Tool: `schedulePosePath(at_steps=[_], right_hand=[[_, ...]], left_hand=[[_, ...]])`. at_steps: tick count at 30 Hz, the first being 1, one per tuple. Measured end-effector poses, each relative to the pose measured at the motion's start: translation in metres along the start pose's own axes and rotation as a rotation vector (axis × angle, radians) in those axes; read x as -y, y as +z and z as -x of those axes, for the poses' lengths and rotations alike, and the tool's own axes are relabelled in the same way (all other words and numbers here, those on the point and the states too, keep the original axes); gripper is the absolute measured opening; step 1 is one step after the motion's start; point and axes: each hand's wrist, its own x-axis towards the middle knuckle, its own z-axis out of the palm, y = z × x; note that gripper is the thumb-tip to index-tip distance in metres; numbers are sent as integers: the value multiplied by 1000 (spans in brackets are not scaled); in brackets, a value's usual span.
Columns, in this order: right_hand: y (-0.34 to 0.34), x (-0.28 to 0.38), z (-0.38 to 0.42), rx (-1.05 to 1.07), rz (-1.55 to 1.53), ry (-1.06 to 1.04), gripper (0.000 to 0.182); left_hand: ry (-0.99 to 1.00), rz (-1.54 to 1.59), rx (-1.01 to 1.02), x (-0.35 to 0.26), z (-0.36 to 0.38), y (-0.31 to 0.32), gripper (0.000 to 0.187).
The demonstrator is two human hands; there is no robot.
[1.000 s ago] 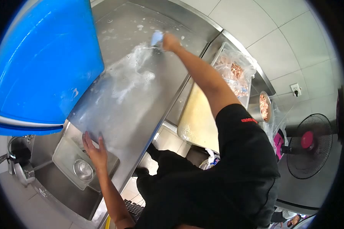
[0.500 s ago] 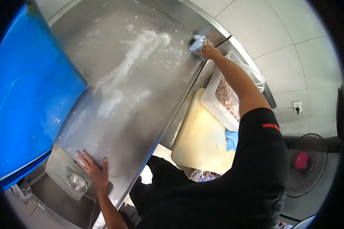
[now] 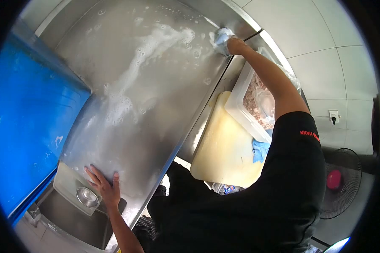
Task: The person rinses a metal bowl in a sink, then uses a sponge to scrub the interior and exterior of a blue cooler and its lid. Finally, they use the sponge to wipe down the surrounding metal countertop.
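A wet steel counter (image 3: 156,122) fills the middle of the head view, with a streak of white suds (image 3: 131,80) across it. At its far right corner, my right hand (image 3: 235,45) is closed on a light blue cloth (image 3: 222,39), pressed against the steel near the raised edge. The cloth hides part of the fingers. My left hand (image 3: 105,185) lies flat on the counter's near left part, fingers spread, holding nothing, close to the sink.
A big blue container (image 3: 33,114) stands at the left. Below it are a sink (image 3: 76,219) and a metal bowl (image 3: 87,196). To the right are a yellowish cutting board (image 3: 223,147), a white bin (image 3: 240,110) of chopped food, a blue rag (image 3: 259,150) and a fan (image 3: 340,181).
The view has shifted a little. My right hand and the cloth remain at the far corner, with the wrist turned slightly. My left hand has stayed in place.
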Motion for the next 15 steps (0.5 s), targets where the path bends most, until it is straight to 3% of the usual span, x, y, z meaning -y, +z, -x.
schedulePosePath(at_steps=[4, 7, 9, 12, 14, 15], right_hand=[[22, 7, -12, -5, 128, -164, 59], [41, 32, -17, 14, 208, -289, 50], [47, 67, -24, -15, 558, -491, 29], [38, 141, 24, 7, 472, -679, 13], [54, 171, 36, 27, 439, -606, 28], [67, 179, 42, 44, 419, -558, 36]], left_hand=[[25, -25, -60, -5, 1, 1, 89], [42, -22, -101, -1, 2, 1, 80], [27, 70, -87, 6, -1, 4, 71], [-102, 233, -50, 12, 4, 3, 61], [-114, 204, -302, -8, 20, 17, 58], [-27, 222, -334, -25, 27, 22, 58]])
